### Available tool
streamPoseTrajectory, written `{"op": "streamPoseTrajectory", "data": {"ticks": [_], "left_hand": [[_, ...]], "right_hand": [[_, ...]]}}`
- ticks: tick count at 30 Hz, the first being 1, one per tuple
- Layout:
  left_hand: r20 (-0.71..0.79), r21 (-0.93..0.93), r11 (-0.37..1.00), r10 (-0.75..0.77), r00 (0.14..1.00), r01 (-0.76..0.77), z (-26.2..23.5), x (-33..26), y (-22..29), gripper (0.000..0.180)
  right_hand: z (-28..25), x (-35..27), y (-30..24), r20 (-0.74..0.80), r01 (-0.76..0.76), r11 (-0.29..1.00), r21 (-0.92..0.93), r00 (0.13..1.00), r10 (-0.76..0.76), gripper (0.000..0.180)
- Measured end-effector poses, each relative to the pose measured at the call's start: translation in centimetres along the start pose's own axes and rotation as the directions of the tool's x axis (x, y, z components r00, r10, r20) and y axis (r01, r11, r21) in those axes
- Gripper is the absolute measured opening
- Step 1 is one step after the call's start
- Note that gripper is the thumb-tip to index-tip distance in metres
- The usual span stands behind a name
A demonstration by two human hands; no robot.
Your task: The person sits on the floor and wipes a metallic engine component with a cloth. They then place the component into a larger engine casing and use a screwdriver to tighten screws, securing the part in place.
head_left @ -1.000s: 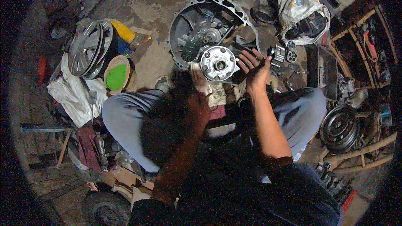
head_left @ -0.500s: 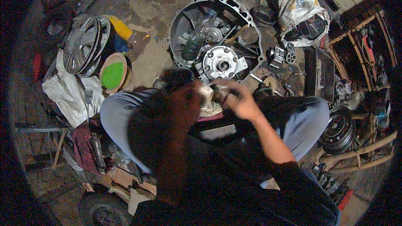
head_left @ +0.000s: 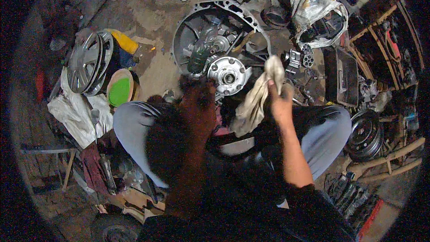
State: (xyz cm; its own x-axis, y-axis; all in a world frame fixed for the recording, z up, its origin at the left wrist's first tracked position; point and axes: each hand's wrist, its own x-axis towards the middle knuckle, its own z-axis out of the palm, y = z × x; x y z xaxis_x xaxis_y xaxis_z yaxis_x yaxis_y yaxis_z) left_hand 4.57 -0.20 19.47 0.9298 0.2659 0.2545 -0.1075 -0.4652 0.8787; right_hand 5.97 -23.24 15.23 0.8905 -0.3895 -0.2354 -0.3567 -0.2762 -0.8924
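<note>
A pale, stained cloth rag (head_left: 254,103) hangs from my right hand (head_left: 281,104), whose fingers are closed on its upper part. Just left of the rag is a round silver metal part (head_left: 227,75) with a flange, bolt holes and a central bore. My left hand (head_left: 200,103) is in deep shadow at the near left side of that part. Its fingers are too dark to make out, so I cannot tell whether it touches the part. Behind sits a large open bell-shaped metal housing (head_left: 178,40), with a dark plastic bottle (head_left: 198,58) lying inside.
Silver wheel covers (head_left: 85,58) and a bowl with a bright green inside (head_left: 120,92) stand at the left. At the right are a white sack (head_left: 309,0) of parts, small metal parts (head_left: 293,58), a dark bin (head_left: 345,76) and a wheel rim (head_left: 363,134).
My right hand has moved right and carried the rag out to the right of the round metal part. My left hand has come away from the rag. The view has shifted slightly.
</note>
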Motion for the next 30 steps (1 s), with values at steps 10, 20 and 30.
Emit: {"op": "streamPoseTrajectory", "data": {"ticks": [10,20,30], "left_hand": [[0.641,0.507,0.651,0.154,0.752,-0.565,3.6,3.4,4.3,0.091],[0.415,0.603,0.592,0.34,0.844,-0.535,8.6,4.0,-2.5,0.076],[0.258,0.464,0.719,0.449,0.855,-0.518,7.0,3.9,-6.2,0.042]], "right_hand": [[-3.6,3.1,-1.3,-0.155,0.324,0.945,-0.033,0.933,-0.325,0.055],[0.7,5.3,-0.5,-0.169,0.207,0.966,0.154,0.969,-0.18,0.042],[6.8,3.8,1.6,-0.071,-0.077,0.961,0.264,0.992,0.1,0.043]]}}
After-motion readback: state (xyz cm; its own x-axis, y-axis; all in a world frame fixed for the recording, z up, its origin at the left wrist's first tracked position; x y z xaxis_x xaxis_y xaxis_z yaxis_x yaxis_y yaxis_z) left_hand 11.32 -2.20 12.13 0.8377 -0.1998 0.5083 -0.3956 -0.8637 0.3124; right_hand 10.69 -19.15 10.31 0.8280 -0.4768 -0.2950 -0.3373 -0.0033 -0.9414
